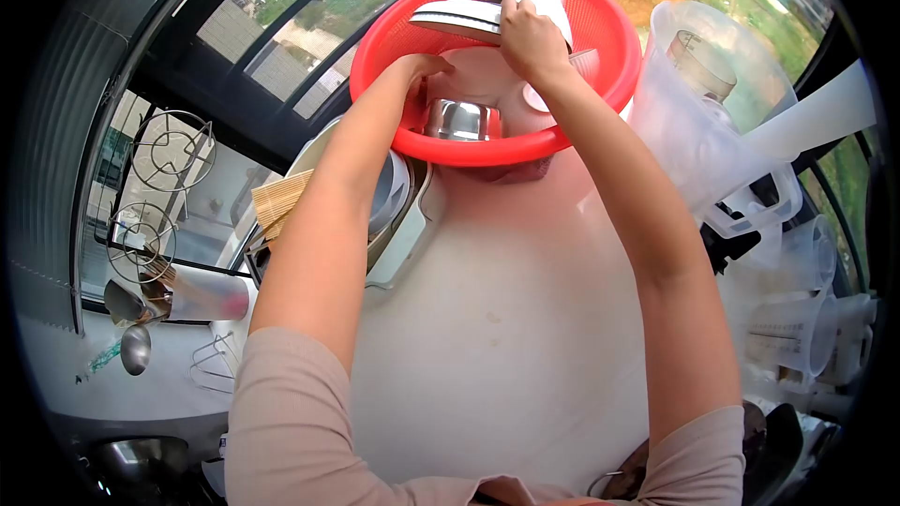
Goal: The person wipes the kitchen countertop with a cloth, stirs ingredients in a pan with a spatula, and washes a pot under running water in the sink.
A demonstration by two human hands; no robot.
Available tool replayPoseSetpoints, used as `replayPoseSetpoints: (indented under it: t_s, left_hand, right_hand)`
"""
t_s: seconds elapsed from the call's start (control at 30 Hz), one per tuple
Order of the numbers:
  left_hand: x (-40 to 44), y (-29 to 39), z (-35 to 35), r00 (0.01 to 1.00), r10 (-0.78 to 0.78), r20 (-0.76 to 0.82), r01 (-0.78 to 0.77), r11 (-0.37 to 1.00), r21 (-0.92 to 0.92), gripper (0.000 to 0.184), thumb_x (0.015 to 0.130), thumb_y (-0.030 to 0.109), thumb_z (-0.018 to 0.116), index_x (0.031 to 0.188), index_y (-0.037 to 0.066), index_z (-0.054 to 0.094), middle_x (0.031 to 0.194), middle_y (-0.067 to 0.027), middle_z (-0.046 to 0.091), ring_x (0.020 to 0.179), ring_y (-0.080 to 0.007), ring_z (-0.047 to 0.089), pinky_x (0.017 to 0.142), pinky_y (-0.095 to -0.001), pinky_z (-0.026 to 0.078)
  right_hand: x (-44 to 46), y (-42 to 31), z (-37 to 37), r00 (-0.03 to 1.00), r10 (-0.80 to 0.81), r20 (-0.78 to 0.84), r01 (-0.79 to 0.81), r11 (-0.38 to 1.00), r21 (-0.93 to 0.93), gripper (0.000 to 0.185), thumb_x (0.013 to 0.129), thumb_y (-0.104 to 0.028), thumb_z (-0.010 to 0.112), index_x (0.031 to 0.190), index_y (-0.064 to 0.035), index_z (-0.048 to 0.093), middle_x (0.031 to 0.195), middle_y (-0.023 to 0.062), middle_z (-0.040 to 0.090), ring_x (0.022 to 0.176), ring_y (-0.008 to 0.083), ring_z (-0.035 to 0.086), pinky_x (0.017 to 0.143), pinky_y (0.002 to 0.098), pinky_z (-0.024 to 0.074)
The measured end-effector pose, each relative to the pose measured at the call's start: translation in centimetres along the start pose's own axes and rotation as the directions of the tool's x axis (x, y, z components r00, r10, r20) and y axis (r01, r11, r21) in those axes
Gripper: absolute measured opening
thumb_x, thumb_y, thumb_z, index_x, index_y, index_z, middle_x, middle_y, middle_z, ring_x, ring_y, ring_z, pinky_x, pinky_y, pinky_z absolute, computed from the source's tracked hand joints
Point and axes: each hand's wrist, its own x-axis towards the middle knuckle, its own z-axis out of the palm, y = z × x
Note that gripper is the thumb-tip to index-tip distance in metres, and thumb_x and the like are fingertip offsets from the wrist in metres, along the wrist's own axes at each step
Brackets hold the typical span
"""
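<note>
A large red plastic basket (506, 148) stands at the far end of the white counter. Over its far part my right hand (536, 37) is closed on white dishes (459, 19), one with a dark line along its rim; they are tilted. My left hand (427, 70) reaches inside the basket at its left side, with its fingertips partly hidden, and what it touches there cannot be made out. Below my hands a shiny metal bowl (463, 120) lies in the basket, beside pale pinkish dishes (473, 75).
Left of the basket are a pale tray (403, 248) and a bamboo mat (278, 201). Translucent plastic jugs (694, 131) and measuring cups (792, 328) line the right side. Wire racks (172, 150) and a ladle (136, 349) are at the left. Windows rise behind the basket.
</note>
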Motion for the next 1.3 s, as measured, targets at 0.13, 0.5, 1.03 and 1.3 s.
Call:
replayPoseSetpoints:
  t_s: [0.13,0.5,1.03,1.3]
  left_hand:
    - [2.5,-0.3,-1.1,0.939,0.330,0.094,-0.271,0.881,-0.388,0.056,0.082,0.030,0.063,0.126,0.000,0.046,0.115,-0.0175,0.055,0.100,-0.0275,0.059,0.079,-0.0415,0.051]
    - [-1.6,0.6,-5.6,0.884,0.400,-0.244,-0.456,0.616,-0.643,0.020,0.079,0.011,0.064,0.093,-0.003,0.060,0.086,-0.0156,0.067,0.070,-0.0269,0.067,0.065,-0.0379,0.057]
    - [-31.9,-20.4,-12.8,0.778,0.328,-0.536,-0.627,0.460,-0.628,0.033,0.081,0.017,0.061,0.105,-0.005,0.054,0.094,-0.0137,0.065,0.080,-0.0214,0.067,0.071,-0.0322,0.058]
    - [-52.5,-40.0,-4.4,0.731,-0.037,-0.681,-0.669,0.158,-0.727,0.038,0.081,0.019,0.061,0.111,-0.004,0.056,0.098,-0.0118,0.063,0.085,-0.0187,0.064,0.073,-0.0296,0.053]
  right_hand:
    - [0.0,0.0,-0.1,0.998,0.052,0.019,-0.053,0.998,0.043,0.016,0.084,-0.007,0.045,0.096,0.0027,0.048,0.091,0.0251,0.058,0.073,0.0417,0.065,0.063,0.0447,0.0551]
    - [0.2,-0.1,-0.5,0.990,0.137,0.021,-0.137,0.990,0.016,0.018,0.085,-0.010,0.047,0.096,0.0032,0.051,0.091,0.0237,0.060,0.077,0.0389,0.066,0.067,0.0422,0.0560]
    - [-1.2,-1.0,-0.6,0.923,-0.140,0.359,0.174,0.983,-0.063,0.030,0.076,-0.001,0.055,0.104,0.0015,0.045,0.099,0.0291,0.058,0.087,0.0455,0.062,0.075,0.0486,0.0532]
    - [-1.7,3.3,3.7,0.818,-0.186,0.545,0.228,0.974,-0.011,0.058,0.082,-0.023,0.056,0.128,0.0054,0.033,0.090,0.0286,0.063,0.087,0.0447,0.062,0.075,0.0517,0.0503]
